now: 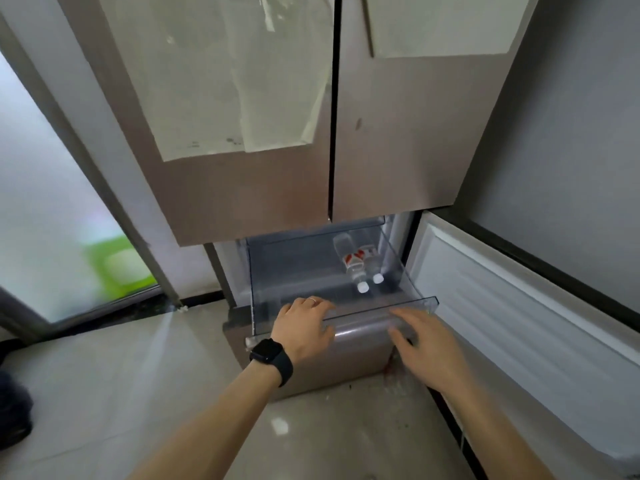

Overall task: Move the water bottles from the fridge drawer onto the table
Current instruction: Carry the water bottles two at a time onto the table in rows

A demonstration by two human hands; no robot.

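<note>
Big steel fridge (242, 188) fills the view, its lower door (519, 306) standing open to the right over the pale tiled floor (121, 375). Out of it juts the clear drawer (256, 289), and here's the key: two water bottles (356, 263) lie side by side along its right wall, toward the back right corner, long axes running back to front, white caps (363, 287) aimed at the front edge. The right grip (426, 344) hovers released, fingers spread, at the front right corner. I judge it the nearer one, a straight reach forward and down. The left grip (304, 327) clenches the front edge left of centre, black watch (272, 358) on the wrist. No counter in sight.
</note>
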